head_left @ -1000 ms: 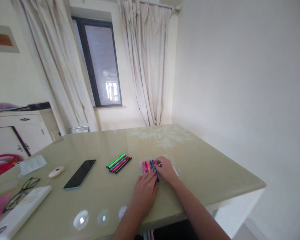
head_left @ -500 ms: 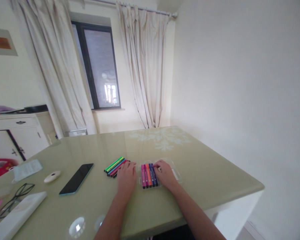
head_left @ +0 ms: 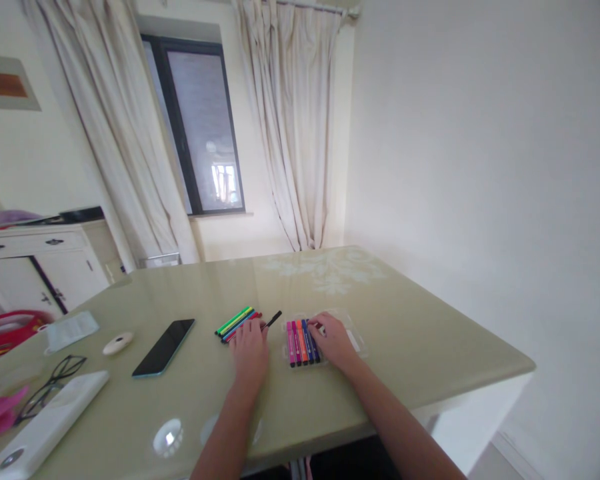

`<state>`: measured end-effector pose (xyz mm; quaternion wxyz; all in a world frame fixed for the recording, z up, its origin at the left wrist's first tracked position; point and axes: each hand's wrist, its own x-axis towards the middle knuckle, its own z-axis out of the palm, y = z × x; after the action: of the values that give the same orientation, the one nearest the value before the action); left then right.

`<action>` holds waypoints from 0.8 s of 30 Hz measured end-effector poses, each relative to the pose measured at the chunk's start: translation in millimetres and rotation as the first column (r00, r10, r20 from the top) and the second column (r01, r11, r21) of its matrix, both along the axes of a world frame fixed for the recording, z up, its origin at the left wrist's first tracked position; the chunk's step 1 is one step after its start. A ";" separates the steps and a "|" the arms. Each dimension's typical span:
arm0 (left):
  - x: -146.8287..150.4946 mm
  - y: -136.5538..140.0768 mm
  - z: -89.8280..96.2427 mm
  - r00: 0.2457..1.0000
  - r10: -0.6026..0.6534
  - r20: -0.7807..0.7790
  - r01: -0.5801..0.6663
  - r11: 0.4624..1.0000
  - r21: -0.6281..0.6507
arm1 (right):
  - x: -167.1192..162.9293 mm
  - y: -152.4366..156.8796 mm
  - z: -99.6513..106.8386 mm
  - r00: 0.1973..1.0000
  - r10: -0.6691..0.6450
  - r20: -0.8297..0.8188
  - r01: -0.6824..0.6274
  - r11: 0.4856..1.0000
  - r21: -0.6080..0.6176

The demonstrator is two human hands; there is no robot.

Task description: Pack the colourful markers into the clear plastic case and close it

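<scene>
Clear plastic pen case (head_left: 359, 341), one, seen in the head view: lying open on the table (head_left: 420, 360), inward of the near edge and left of the near right corner. Contents: upright row of felt-tip pens (head_left: 299, 343), in pinks, orange and dark blues, black ends toward the near edge.

Right hand (head_left: 331, 337): over the case, at the right end of the row; thumb and fingertips drawn together. Whether they pinch a pen cannot be told.

Left hand (head_left: 251, 343): fingers bent over the near right part of the loose felt-tip pens (head_left: 235, 321), pinching a black pen (head_left: 275, 319) that projects toward the case, its end just apart from it.

Loose pens: a slanted bundle, left of the case; green, yellow, blue and red visible, remainder covered by the hand.

Further items, toward the left edge: smartphone (head_left: 164, 348), dark screen up; off-white oval object (head_left: 117, 343); pale face mask (head_left: 73, 331), by the left edge; black-framed eyeglasses (head_left: 50, 389), touching or just beside a long white device (head_left: 50, 427); pink item (head_left: 0, 413), cut by the view's border.
</scene>
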<state>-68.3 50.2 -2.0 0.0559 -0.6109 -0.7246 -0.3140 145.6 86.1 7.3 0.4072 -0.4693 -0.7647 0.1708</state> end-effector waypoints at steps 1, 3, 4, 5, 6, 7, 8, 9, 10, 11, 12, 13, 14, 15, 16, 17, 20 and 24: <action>4.0 -0.5 -0.2 0.988 -0.123 0.090 0.117 0.991 0.060 | -0.4 -1.2 1.4 1.000 0.016 -0.014 -0.016 1.000 0.008; 13.6 -2.8 -0.1 0.901 -0.373 0.222 0.343 0.925 0.162 | -1.0 -3.7 4.5 0.995 0.077 -0.058 -0.076 0.997 0.023; 18.4 -4.3 0.2 0.849 -0.460 0.258 0.422 0.886 0.191 | -1.1 -4.6 6.0 0.989 0.116 -0.087 -0.114 0.993 0.022; 22.8 -5.9 0.8 0.807 -0.518 0.282 0.477 0.855 0.206 | -1.1 -5.3 7.3 0.981 0.152 -0.119 -0.152 0.988 0.014; 26.3 -7.5 1.6 0.778 -0.550 0.304 0.508 0.835 0.211 | -1.0 -5.6 8.3 0.972 0.178 -0.151 -0.180 0.984 -0.003; 28.8 -8.9 2.6 0.757 -0.566 0.327 0.525 0.824 0.211 | -0.8 -5.6 9.0 0.964 0.190 -0.185 -0.198 0.980 -0.025; 30.3 -10.1 3.6 0.743 -0.570 0.350 0.531 0.821 0.210 | -0.5 -5.2 9.2 0.955 0.193 -0.225 -0.208 0.977 -0.046; 30.8 -11.0 4.7 0.736 -0.568 0.368 0.530 0.822 0.209 | -0.2 -4.6 9.2 0.943 0.193 -0.271 -0.218 0.974 -0.065; 30.5 -11.7 5.6 0.734 -0.563 0.379 0.526 0.825 0.207 | -0.1 -4.0 9.0 0.926 0.194 -0.322 -0.231 0.970 -0.081; 29.7 -12.1 6.3 0.736 -0.559 0.381 0.523 0.827 0.205 | -0.1 -3.3 8.7 0.905 0.203 -0.374 -0.254 0.963 -0.093; 28.7 -12.4 6.7 0.740 -0.559 0.373 0.523 0.828 0.203 | -0.3 -2.8 8.5 0.880 0.219 -0.421 -0.286 0.953 -0.102; 27.8 -12.5 6.8 0.744 -0.564 0.358 0.528 0.825 0.202 | -0.7 -2.5 8.5 0.857 0.239 -0.456 -0.321 0.941 -0.110; 27.1 -12.4 6.6 0.747 -0.571 0.340 0.536 0.820 0.201 | -1.2 -2.3 8.5 0.840 0.260 -0.477 -0.352 0.929 -0.115; 26.6 -12.4 6.2 0.748 -0.578 0.325 0.544 0.815 0.198 | -1.7 -2.0 8.7 0.828 0.274 -0.489 -0.374 0.920 -0.117; 26.5 -12.3 5.7 0.749 -0.581 0.317 0.549 0.813 0.193 | -2.1 -1.5 8.9 0.818 0.275 -0.505 -0.380 0.918 -0.115; 26.6 -12.3 5.2 0.752 -0.578 0.317 0.547 0.815 0.191 | -2.2 -0.7 9.0 0.807 0.263 -0.528 -0.372 0.922 -0.110; 27.3 -12.7 4.5 0.763 -0.550 0.338 0.511 0.835 0.205 | -0.6 3.5 8.7 0.740 0.189 -0.646 -0.322 0.942 -0.092; 26.6 -13.2 6.0 0.774 -0.546 0.320 0.489 0.837 0.244 | 2.7 7.2 7.6 0.627 0.146 -0.765 -0.347 0.932 -0.106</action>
<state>-41.7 37.0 4.0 -0.1284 -0.7090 -0.4997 -0.4808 148.4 93.4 14.9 0.5956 -0.2938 -0.5606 0.4946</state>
